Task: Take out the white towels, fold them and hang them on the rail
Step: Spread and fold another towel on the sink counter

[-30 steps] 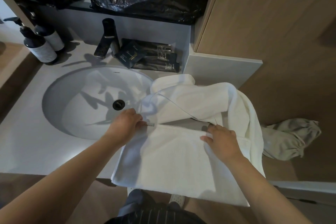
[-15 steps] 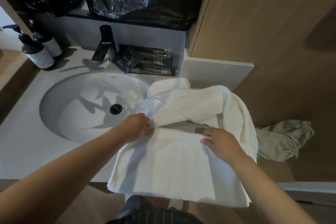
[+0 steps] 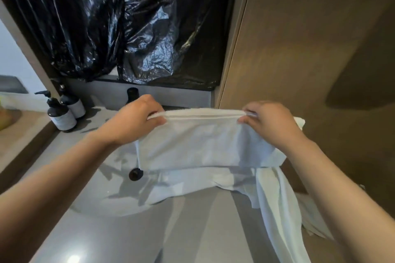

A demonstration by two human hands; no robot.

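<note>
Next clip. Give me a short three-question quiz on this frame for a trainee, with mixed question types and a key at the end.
1. True or false: the left hand and the right hand each pinch the top edge of the white towel, holding it up over the counter.
2. Where do the two pump bottles stand? A) on the counter, left of the sink; B) inside the basin; C) on the floor.
3. Fill in: the sheeting hung above the counter is ___ plastic.
Key: 1 true; 2 A; 3 black.
</note>
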